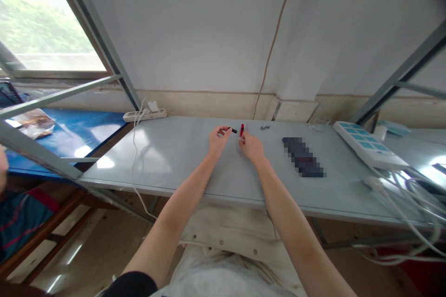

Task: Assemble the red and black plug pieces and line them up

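Observation:
My left hand [219, 140] is over the middle of the grey table, its thumb and fingers pinching a short black stick-like piece [234, 131] that points right. Close beside it, my right hand [251, 145] has its fingers closed around the lower end of a small red piece [242, 128] with a dark mark, which points away from me. The two pieces are apart, with a narrow gap between them. Just beyond my right hand lie several tiny dark metallic bits [265, 127]; their kind is too small to make out.
A dark blurred flat object [303, 157] lies right of my right hand. Farther right are a large white and blue power strip [371, 144] and looped white cables. A smaller power strip [145, 114] with a plug stands back left. Metal frame posts [42, 151] flank the table [167, 148]; another person's arm shows far left.

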A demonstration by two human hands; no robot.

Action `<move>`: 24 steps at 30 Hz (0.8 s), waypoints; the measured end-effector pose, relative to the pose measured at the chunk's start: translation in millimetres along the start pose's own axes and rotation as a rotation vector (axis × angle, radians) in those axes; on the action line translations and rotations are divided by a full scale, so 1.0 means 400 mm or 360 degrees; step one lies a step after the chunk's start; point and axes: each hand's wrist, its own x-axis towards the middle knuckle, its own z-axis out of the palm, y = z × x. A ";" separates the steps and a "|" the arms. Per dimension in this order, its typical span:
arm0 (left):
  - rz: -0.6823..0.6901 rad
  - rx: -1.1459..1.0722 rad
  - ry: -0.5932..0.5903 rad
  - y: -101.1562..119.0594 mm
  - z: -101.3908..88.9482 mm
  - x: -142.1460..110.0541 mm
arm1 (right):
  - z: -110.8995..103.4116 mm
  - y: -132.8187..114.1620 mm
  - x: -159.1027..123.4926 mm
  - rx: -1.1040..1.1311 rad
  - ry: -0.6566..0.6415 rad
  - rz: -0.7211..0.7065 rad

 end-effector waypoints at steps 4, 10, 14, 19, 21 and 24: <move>-0.0036 -0.0116 -0.0047 -0.014 -0.003 0.013 | -0.002 -0.002 0.000 -0.0003 0.0038 -0.0034; -0.0120 -0.0281 -0.0078 -0.024 -0.007 0.023 | 0.001 -0.003 0.003 0.0055 0.0093 -0.0069; 0.0004 -0.0128 -0.0248 -0.026 -0.003 0.012 | 0.006 -0.007 0.001 0.0067 0.0121 -0.0082; 0.0016 -0.0090 -0.0313 -0.036 0.004 0.003 | 0.009 -0.009 0.000 0.0098 0.0153 -0.0090; -0.0016 -0.0088 -0.0313 -0.043 0.005 0.005 | 0.010 -0.007 0.001 0.0115 0.0177 -0.0090; -0.0039 -0.0120 -0.0297 -0.050 0.007 0.008 | 0.012 -0.007 0.002 0.0152 0.0214 -0.0084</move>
